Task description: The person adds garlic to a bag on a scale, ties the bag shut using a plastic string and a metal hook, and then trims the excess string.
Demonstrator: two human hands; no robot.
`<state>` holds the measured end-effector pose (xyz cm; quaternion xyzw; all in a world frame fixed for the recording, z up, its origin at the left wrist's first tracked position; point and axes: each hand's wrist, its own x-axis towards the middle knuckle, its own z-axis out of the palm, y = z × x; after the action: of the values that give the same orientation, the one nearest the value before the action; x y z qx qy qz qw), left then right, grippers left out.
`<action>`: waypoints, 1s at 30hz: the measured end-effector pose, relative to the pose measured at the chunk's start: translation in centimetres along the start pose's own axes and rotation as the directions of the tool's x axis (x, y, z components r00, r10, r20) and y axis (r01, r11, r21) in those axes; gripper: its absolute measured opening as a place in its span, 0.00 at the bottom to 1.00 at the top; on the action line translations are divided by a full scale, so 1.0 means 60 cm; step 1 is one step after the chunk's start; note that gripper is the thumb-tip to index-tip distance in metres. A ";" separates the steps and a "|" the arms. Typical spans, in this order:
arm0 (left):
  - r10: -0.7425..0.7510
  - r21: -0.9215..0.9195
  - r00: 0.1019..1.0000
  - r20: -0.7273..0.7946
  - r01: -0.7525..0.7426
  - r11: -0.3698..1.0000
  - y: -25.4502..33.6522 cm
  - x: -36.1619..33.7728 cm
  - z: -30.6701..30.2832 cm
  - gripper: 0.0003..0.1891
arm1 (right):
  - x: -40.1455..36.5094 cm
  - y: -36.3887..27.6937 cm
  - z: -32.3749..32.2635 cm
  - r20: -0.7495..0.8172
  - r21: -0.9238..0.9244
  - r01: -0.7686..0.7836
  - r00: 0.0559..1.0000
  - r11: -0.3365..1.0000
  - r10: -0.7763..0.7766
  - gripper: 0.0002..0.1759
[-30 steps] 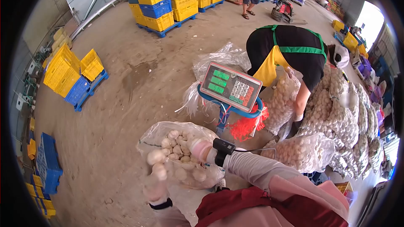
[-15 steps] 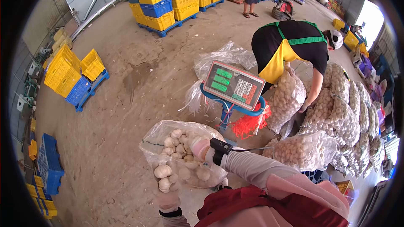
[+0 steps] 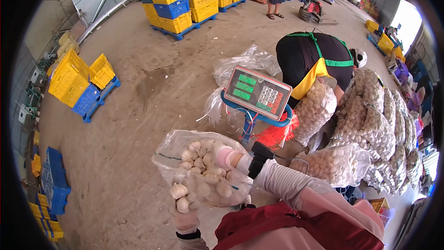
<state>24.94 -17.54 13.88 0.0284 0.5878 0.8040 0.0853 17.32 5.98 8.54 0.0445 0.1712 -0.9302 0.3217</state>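
Bright daylight enters from the upper right, glaring there; fisheye edges curve into black.

A produce packing shed, a garlic depot by its goods. A bare concrete floor runs through a wide hall; yellow and blue plastic crates stand stacked on pallets at 12 o'clock, with loose crates at 9. A weighing scale sits at centre, and net sacks of garlic lie heaped at 3 o'clock, where a person in an apron bends over them — a clear bag of garlic bulbs at 6
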 end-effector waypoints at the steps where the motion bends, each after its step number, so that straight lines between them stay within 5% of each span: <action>1: 0.119 0.233 0.992 0.051 -0.128 0.964 -0.011 0.003 -0.006 0.25 | 0.001 -0.001 -0.004 0.048 0.010 -0.018 0.999 1.000 0.017 0.20; 3: 0.380 0.567 0.901 0.207 -0.427 0.704 -0.029 0.015 -0.022 0.26 | -0.019 0.009 0.016 0.103 0.008 0.140 0.985 0.990 -0.140 0.23; 5: 0.490 0.647 0.804 0.337 -0.576 0.500 -0.038 0.027 -0.021 0.24 | -0.034 0.015 0.037 0.144 0.020 0.216 0.966 0.976 -0.217 0.24; 8: 0.498 0.442 0.837 0.228 -0.544 0.713 -0.035 0.030 0.020 0.23 | -0.042 0.030 0.054 0.163 0.056 0.269 0.948 0.962 -0.274 0.25; 9: 0.239 0.164 0.970 -0.047 -0.229 0.960 -0.005 0.018 0.054 0.17 | -0.044 0.039 0.058 0.162 0.068 0.285 0.942 0.956 -0.292 0.25; 10: -0.128 -0.210 0.970 -0.208 0.084 0.974 0.010 0.010 0.070 0.11 | -0.045 0.049 0.063 0.165 0.085 0.298 0.937 0.951 -0.308 0.25; 11: -0.130 -0.208 0.970 -0.208 0.086 0.974 0.000 0.019 0.058 0.11 | -0.048 0.058 0.069 0.165 0.098 0.312 0.931 0.945 -0.324 0.26; 12: -0.109 -0.486 0.990 0.085 0.137 0.863 -0.010 0.039 0.045 0.10 | -0.050 0.066 0.072 0.164 0.114 0.319 0.928 0.941 -0.335 0.26; 14: 0.005 -0.693 0.937 0.350 0.255 0.675 -0.017 0.042 0.042 0.10 | -0.049 0.080 0.079 0.160 0.134 0.350 0.916 0.927 -0.369 0.26; 15: -0.158 -0.647 0.984 0.086 0.176 0.742 0.006 0.028 0.072 0.10 | -0.049 0.086 0.083 0.158 0.146 0.357 0.912 0.923 -0.377 0.27; 17: -0.282 -0.575 0.938 -0.201 0.120 0.809 0.014 0.021 0.075 0.11 | -0.048 0.097 0.086 0.153 0.169 0.372 0.905 0.913 -0.397 0.27; 18: -0.226 -0.638 0.969 0.094 0.233 0.734 0.005 0.027 0.050 0.11 | -0.046 0.101 0.087 0.150 0.181 0.379 0.901 0.908 -0.406 0.27; 20: -0.129 -0.656 0.918 0.374 0.360 0.663 -0.018 0.027 0.023 0.10 | -0.040 0.109 0.090 0.147 0.201 0.400 0.890 0.894 -0.431 0.28; 23: -0.213 -0.552 0.962 0.174 0.274 0.788 -0.059 0.016 0.003 0.07 | -0.034 0.117 0.093 0.143 0.238 0.425 0.874 0.873 -0.464 0.29; 24: 0.103 -0.067 0.993 0.061 -0.099 0.993 -0.075 0.015 0.003 0.07 | -0.033 0.120 0.095 0.142 0.249 0.430 0.870 0.868 -0.472 0.29; 26: 0.419 0.445 0.900 0.124 -0.427 0.787 -0.084 0.015 0.000 0.07 | -0.034 0.125 0.098 0.143 0.263 0.457 0.852 0.850 -0.503 0.29; 29: 0.370 0.432 0.910 0.187 -0.414 0.801 -0.070 0.019 -0.004 0.09 | -0.038 0.128 0.107 0.143 0.292 0.504 0.818 0.813 -0.558 0.30; 30: 0.229 0.265 0.969 0.091 -0.245 0.933 -0.064 0.017 -0.005 0.10 | -0.039 0.131 0.110 0.141 0.303 0.527 0.799 0.794 -0.584 0.31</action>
<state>24.29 -16.53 10.06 0.1342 0.6828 0.7182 0.0000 24.15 -0.71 12.93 -0.0750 0.0208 -0.9961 0.0417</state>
